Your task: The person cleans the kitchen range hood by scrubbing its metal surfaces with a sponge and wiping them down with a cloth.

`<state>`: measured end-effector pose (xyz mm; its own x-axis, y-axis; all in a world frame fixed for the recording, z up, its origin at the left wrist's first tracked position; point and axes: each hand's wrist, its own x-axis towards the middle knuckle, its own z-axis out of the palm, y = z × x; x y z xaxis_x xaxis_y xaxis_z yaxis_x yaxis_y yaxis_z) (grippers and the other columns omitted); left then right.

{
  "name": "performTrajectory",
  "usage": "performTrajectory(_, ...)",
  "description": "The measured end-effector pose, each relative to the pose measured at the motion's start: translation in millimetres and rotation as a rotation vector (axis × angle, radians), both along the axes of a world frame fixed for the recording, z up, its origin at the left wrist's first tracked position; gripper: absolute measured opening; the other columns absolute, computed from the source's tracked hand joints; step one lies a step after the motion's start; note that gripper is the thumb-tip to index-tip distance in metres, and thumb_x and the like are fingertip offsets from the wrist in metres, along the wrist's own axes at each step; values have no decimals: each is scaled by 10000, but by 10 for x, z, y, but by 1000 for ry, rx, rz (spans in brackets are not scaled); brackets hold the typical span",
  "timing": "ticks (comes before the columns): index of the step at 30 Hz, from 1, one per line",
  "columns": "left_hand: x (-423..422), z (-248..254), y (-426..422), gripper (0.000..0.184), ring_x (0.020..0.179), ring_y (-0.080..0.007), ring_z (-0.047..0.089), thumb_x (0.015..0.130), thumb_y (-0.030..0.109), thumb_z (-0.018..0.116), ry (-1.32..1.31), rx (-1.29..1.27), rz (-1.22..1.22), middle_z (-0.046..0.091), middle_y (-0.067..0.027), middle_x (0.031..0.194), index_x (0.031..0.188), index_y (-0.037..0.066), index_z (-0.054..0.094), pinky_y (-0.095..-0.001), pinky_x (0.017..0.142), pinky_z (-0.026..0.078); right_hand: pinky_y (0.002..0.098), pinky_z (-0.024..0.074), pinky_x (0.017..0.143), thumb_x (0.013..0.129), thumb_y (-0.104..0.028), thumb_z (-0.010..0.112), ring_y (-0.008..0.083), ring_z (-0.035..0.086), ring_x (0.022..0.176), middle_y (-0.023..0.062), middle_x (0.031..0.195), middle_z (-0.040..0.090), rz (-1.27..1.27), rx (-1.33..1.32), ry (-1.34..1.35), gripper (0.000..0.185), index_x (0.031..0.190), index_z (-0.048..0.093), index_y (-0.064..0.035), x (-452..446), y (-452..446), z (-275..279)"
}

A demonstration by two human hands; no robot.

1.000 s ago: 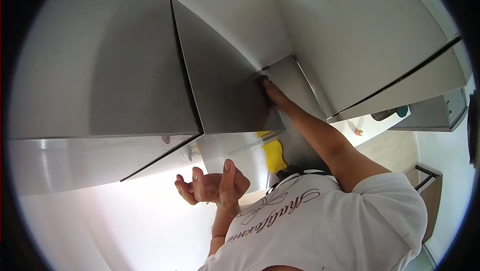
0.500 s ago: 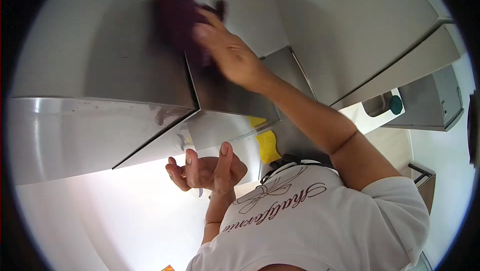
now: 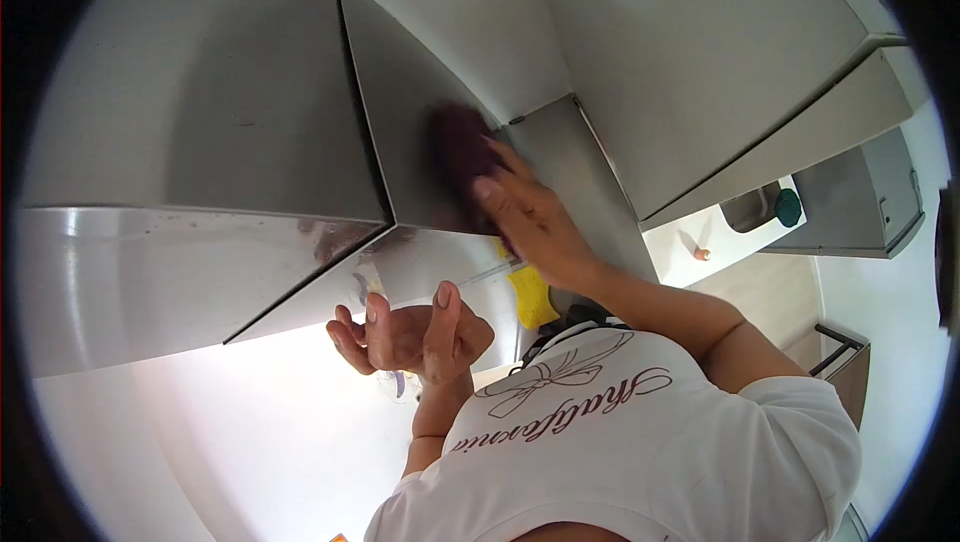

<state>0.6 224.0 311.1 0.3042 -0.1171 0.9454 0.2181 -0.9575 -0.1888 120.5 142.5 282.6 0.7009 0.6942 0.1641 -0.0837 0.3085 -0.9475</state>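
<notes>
The right hand (image 3: 530,218) held a purple cloth (image 3: 460,154) at the grey panel (image 3: 398,112), just above the view's centre, near 12 o'clock.
Its fingers were closed about the cloth, although blur hid the fingertips, so I could not tell how firm the pinch was. The left hand (image 3: 415,338), at 7 o'clock, had its fingers loosely curled and apart, with nothing seen in it. In my judgement, good wiping needed a flat cloth, even pressure, and care at the dark seam (image 3: 364,117), at 9 o'clock from the cloth.
</notes>
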Motion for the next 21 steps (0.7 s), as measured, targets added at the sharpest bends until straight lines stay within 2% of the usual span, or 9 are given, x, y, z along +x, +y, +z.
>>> performTrajectory(1, -32, -22, 15, 176, 1309, -343, 282, 798, 12, 552, 1, -3, 2, 508, -224, 1229, 811, 146, 666, -577, 1071, 210, 321, 468, 675, 954, -225, 493, 192, 566, 842, 185, 1370, 381, -10, 129, -306, 291, 1098, 538, 24, 9, -17, 180)
performTrajectory(4, -125, -79, 54, 223, 1299, -356, 187, 796, 64, 568, 54, -8, 46, 440, -134, 1272, 853, 267, 639, -469, 1007, 273, 332, 472, 722, 952, -205, 488, 236, 574, 891, 221, 1378, 353, -170, 316, -624, 272, 1082, 529, 31, 39, 129, 214)
performTrajectory(6, -115, -77, 27, 219, 1278, -343, 212, 796, 68, 574, 41, -2, 40, 450, -123, 1265, 847, 272, 634, -455, 1003, 277, 365, 445, 845, 952, -184, 475, 292, 548, 1024, 243, 1372, 349, -19, 19, -233, 266, 1090, 519, 38, -62, 30, -161)
performTrajectory(8, -91, -59, -17, 215, 1257, -330, 236, 795, 72, 580, 26, 2, 34, 460, -111, 1257, 842, 276, 629, -441, 999, 281, 372, 415, 894, 960, -181, 460, 286, 519, 1049, 230, 1382, 349, -59, -135, -144, 275, 1089, 503, 58, -45, 124, -1046)
performTrajectory(10, -58, -32, -65, 212, 1236, -317, 260, 795, 76, 586, 16, -2, 27, 470, -100, 1250, 837, 281, 624, -426, 995, 285, 206, 391, 579, 982, -222, 430, 66, 441, 614, 25, 1006, 541, -54, -418, 341, 278, 1100, 510, 17, -88, 90, -1429)
performTrajectory(14, -39, 61, -80, 214, 1198, -281, 295, 778, 97, 625, -25, -20, -44, 510, -34, 1204, 851, 298, 632, -404, 964, 296, 256, 427, 694, 978, -230, 422, 102, 505, 790, 74, 1132, 529, -86, -119, 396, 294, 1092, 523, 22, -128, 138, -928)
performTrajectory(16, -26, 169, -70, 208, 1140, -275, 339, 772, 104, 632, -48, 6, -64, 521, -36, 1186, 850, 297, 633, -409, 864, 355, 305, 420, 827, 964, -195, 427, 169, 507, 1006, 158, 1306, 435, -50, -82, -166, 291, 1099, 521, 44, -84, 13, -182)
performTrajectory(18, -44, 146, -70, 212, 1076, -262, 363, 763, 112, 638, -83, -57, -184, 529, -29, 1168, 882, 288, 641, -404, 744, 385, 400, 331, 1029, 937, -144, 500, 356, 414, 1248, 218, 1369, 391, -74, 256, -375, 228, 972, 540, 77, -112, -3, 346)
performTrajectory(21, -19, 374, -56, 172, 1041, -311, 470, 811, 134, 617, -335, -117, -374, 531, -82, 1187, 971, 192, 639, -403, 731, 449, 488, 295, 1049, 868, -97, 562, 448, 360, 1277, 247, 1383, 378, 201, 532, -843, 136, 882, 543, 37, -47, -147, 1006)
